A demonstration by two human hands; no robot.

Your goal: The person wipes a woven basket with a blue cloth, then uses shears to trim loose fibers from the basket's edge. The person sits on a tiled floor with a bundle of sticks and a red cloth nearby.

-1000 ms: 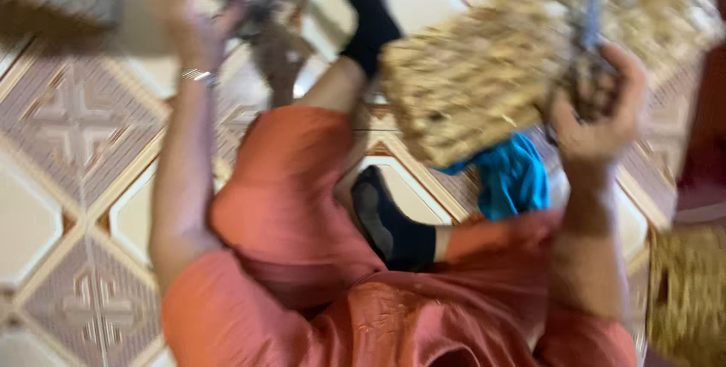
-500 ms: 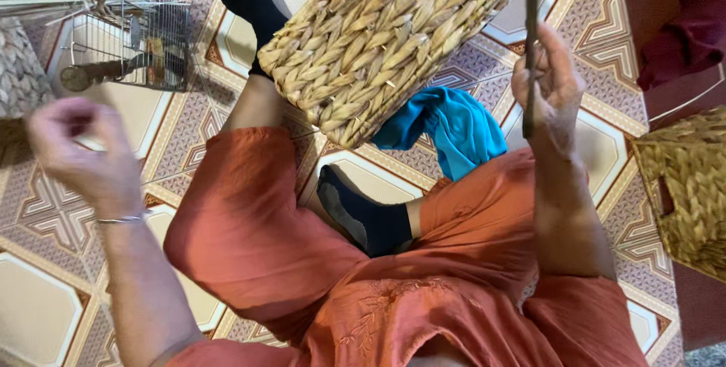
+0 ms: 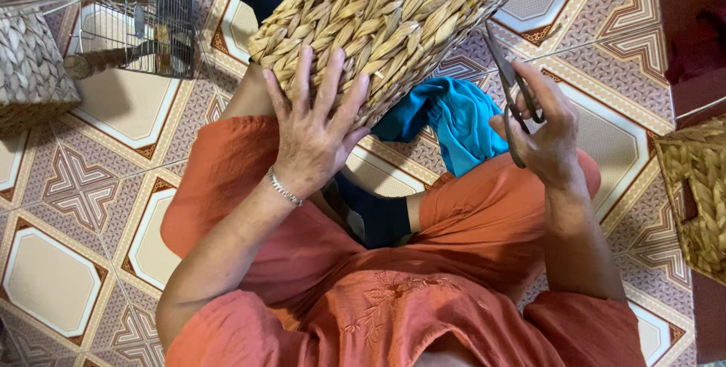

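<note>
A large woven straw basket [image 3: 401, 19] rests tilted across my lap and knee. My left hand [image 3: 314, 129] lies flat on its near side with fingers spread, a thin bracelet at the wrist. My right hand [image 3: 541, 129] grips dark metal scissors [image 3: 507, 87], blades pointing up toward the basket's right edge. A blue cloth [image 3: 454, 117] lies bunched under the basket between my hands. I sit cross-legged in orange clothes with dark socks.
A wire cage frame [image 3: 147, 23] stands on the patterned tile floor [image 3: 68, 261] at upper left, beside another woven basket [image 3: 30, 64]. A third woven basket [image 3: 699, 193] sits at the right edge, next to dark red furniture [image 3: 692, 26].
My left hand came in from the left and now presses on the basket. The right hand with the scissors has dropped slightly away from the basket's edge.
</note>
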